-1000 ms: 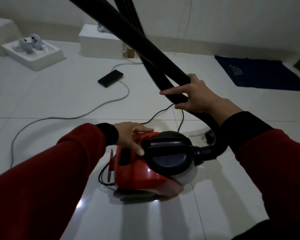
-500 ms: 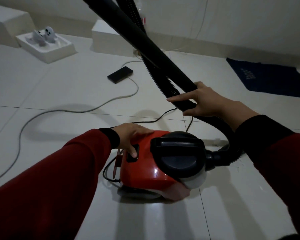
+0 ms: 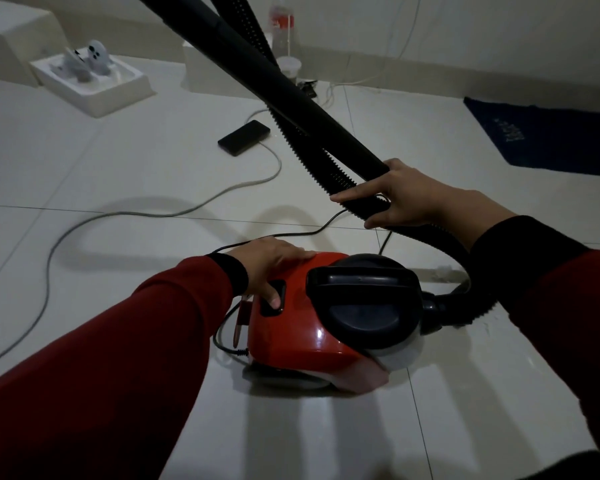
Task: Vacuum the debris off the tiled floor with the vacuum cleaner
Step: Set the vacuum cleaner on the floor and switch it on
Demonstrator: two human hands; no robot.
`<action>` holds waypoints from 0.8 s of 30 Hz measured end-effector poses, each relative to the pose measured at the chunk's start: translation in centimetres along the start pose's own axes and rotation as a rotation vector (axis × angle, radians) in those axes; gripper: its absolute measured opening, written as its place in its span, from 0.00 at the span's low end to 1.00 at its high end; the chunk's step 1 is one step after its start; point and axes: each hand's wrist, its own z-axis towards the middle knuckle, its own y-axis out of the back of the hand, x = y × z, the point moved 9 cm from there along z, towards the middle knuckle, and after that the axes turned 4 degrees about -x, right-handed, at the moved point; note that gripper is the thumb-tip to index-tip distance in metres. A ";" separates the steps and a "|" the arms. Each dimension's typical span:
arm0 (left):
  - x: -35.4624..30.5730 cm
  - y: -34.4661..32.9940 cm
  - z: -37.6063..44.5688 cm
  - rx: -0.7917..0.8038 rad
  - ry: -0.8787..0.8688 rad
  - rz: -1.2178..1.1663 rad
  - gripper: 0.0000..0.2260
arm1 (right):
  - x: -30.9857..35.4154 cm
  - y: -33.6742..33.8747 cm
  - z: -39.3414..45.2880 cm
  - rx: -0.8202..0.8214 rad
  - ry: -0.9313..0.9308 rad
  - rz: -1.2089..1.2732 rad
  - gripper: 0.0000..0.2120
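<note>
A red vacuum cleaner (image 3: 312, 341) with a black handle and lid stands on the white tiled floor (image 3: 118, 188) in front of me. My left hand (image 3: 271, 268) rests flat on its red rear top, the thumb pressed on a black button. My right hand (image 3: 406, 199) grips the smooth black wand (image 3: 274, 84) together with the ribbed black hose (image 3: 312, 157), which crosses under the wand and loops round to the vacuum's front at right. Small pale debris (image 3: 444, 271) lies on the tile beyond the hose loop.
A dark phone (image 3: 244, 137) on a grey cable (image 3: 84, 223) lies on the floor ahead. A white foam tray (image 3: 94, 84) with white controllers sits far left. A bottle and cup (image 3: 286, 46) stand by the wall. A dark blue mat (image 3: 548, 136) lies far right.
My left hand slid back along the red body and its thumb now presses the black button. My right hand keeps its grip on wand and hose. The view shifted slightly.
</note>
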 end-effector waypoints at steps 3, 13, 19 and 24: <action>0.2 0.2 -0.1 -0.012 0.045 -0.047 0.46 | 0.8 -0.3 0.0 0.025 0.007 -0.034 0.33; -8.6 12.1 -4.0 -0.849 -0.499 0.714 0.23 | 0.9 -1.2 -1.5 0.080 0.040 -0.161 0.29; -6.6 18.8 0.5 -0.452 -0.013 1.098 0.35 | -1.9 -1.4 -1.0 0.079 -0.041 -0.006 0.33; -8.8 20.5 3.5 -0.246 -0.215 1.171 0.28 | -4.3 3.3 -2.8 -0.198 -0.090 0.266 0.18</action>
